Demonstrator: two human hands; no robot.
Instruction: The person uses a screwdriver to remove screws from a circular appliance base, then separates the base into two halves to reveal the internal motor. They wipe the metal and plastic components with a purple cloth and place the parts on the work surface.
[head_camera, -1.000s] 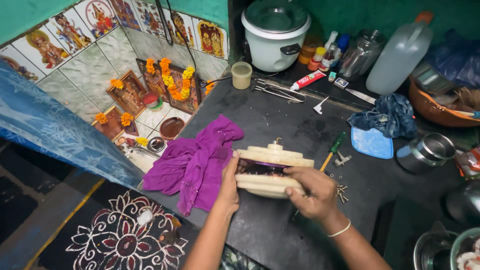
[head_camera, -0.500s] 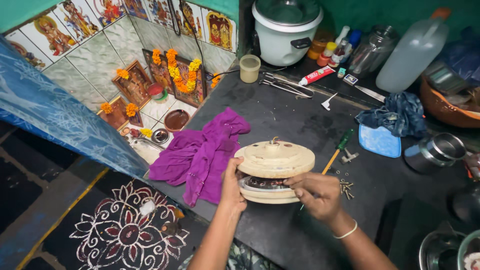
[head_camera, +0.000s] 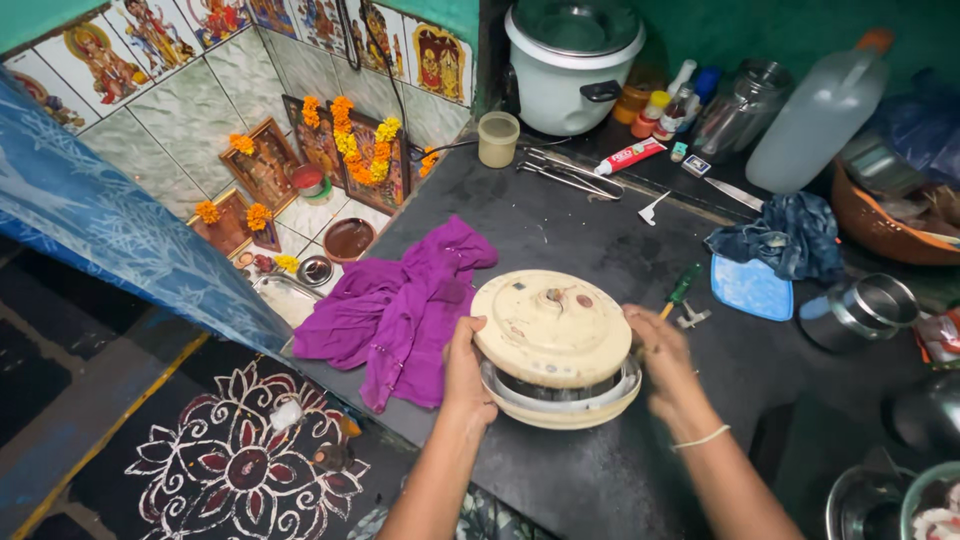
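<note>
A round cream-coloured appliance housing (head_camera: 553, 335) sits on the dark counter (head_camera: 560, 220), its domed cover tilted above a lower ring with dark parts inside. My left hand (head_camera: 466, 362) grips its left rim. My right hand (head_camera: 662, 350) grips its right rim. A purple cloth (head_camera: 400, 300) lies crumpled just left of the housing, draped over the counter's edge. A green-handled screwdriver (head_camera: 682, 287) lies just beyond my right hand.
At the back stand a white rice cooker (head_camera: 568, 62), a cream cup (head_camera: 498, 138), metal tongs (head_camera: 565, 172), a tube (head_camera: 630, 156), small bottles and a large plastic bottle (head_camera: 818, 115). A blue rag (head_camera: 785, 240), steel pots (head_camera: 860, 310) at right. A tiled shrine with framed pictures and flowers (head_camera: 330, 150) lies left.
The housing has been turned from edge-on to showing its domed top face. Both hands kept their grip on its sides.
</note>
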